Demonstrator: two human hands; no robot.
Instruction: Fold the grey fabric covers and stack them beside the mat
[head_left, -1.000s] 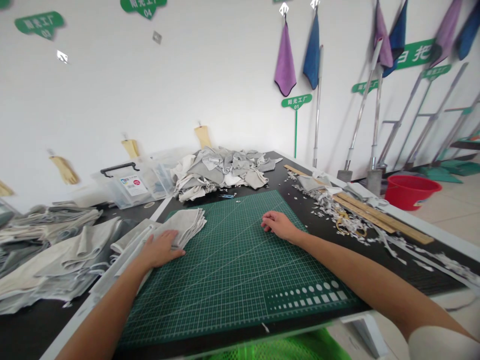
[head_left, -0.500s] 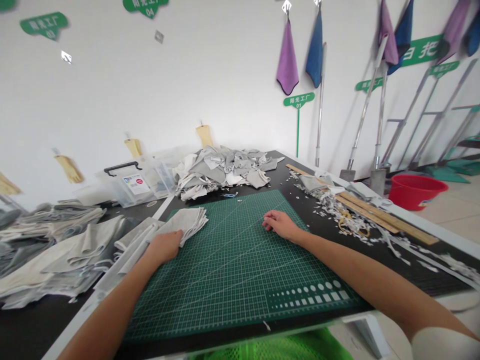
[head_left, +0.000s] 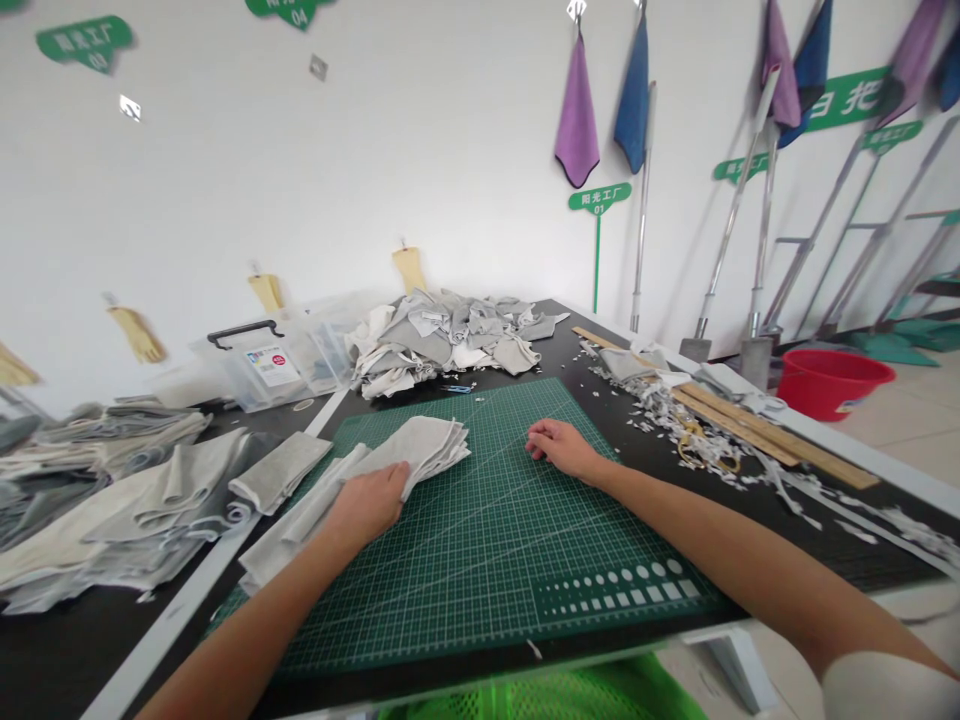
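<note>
My left hand (head_left: 367, 505) grips the near end of a stack of grey fabric pieces (head_left: 420, 448) that lies on the green cutting mat (head_left: 510, 540), fingers curled over its edge. My right hand (head_left: 559, 447) rests on the mat to the right of the stack, fingers loosely curled, with nothing in it. A gap of bare mat separates the stack from my right hand.
More folded grey fabric (head_left: 127, 500) lies at the left. A heap of grey pieces (head_left: 450, 340) sits at the back, beside a clear plastic box (head_left: 262, 368). Scraps, scissors (head_left: 701, 450) and a wooden ruler (head_left: 750, 425) lie at the right. A red tub (head_left: 832, 382) stands on the floor.
My left hand closed on the fabric stack and dragged it rightward onto the mat, away from the other folded pieces. My right hand stayed where it was.
</note>
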